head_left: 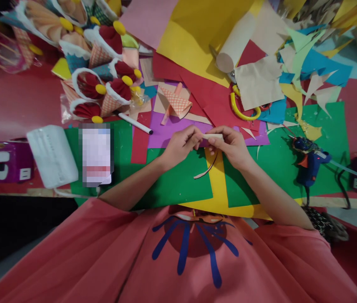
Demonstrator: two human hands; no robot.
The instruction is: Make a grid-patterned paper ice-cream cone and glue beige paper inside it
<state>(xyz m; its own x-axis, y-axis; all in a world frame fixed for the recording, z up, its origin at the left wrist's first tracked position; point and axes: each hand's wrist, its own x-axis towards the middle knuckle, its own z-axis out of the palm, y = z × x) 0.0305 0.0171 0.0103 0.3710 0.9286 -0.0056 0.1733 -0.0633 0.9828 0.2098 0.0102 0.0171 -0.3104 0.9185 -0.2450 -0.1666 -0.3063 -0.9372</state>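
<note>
Between my two hands is a small cream strip (214,136), seemingly folded or rolled. My left hand (185,142) pinches its left end with fingers closed. At its right end, my right hand (229,145) grips it between thumb and fingers. A thin, dark-edged curl of strip (206,171) hangs below the right hand, and where it joins is hidden by the fingers. Just beyond my hands lies a small orange checkered cone (177,101). Under my hands are green sheets (172,181) and a purple sheet (161,132).
Finished-looking cones with white trim (115,94) crowd the back left. A marker (136,123), a phone (96,153) and a white pack (52,155) lie to the left. Yellow-handled scissors (243,110) and paper scraps (301,50) are behind. A blue glue gun (309,164) rests at right.
</note>
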